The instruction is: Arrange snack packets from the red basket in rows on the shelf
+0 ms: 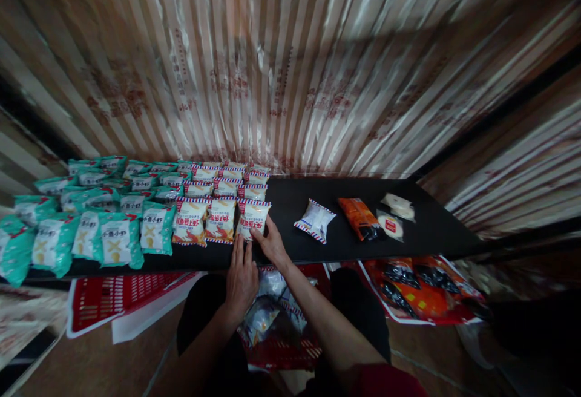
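Observation:
My right hand (273, 246) has the lower right corner of a cream snack bag (252, 218) with a striped edge between its thumb and fingers. The bag leans at the front right end of several rows of like bags on a black shelf. My left hand (242, 279) lies just below it, fingers stretched out with the tips at the bag's bottom edge. Beside the held bag stands another cream snack bag (221, 220). Farther left are rows of teal snack bags (121, 241).
To the right on the black shelf (290, 191) lie a snack bag face down (315, 221), an orange packet (359, 218) and small white packets (390, 226). Below are a red basket (290, 354) of bags between the knees, a red basket (102, 300) and a basket of orange packets (426, 300).

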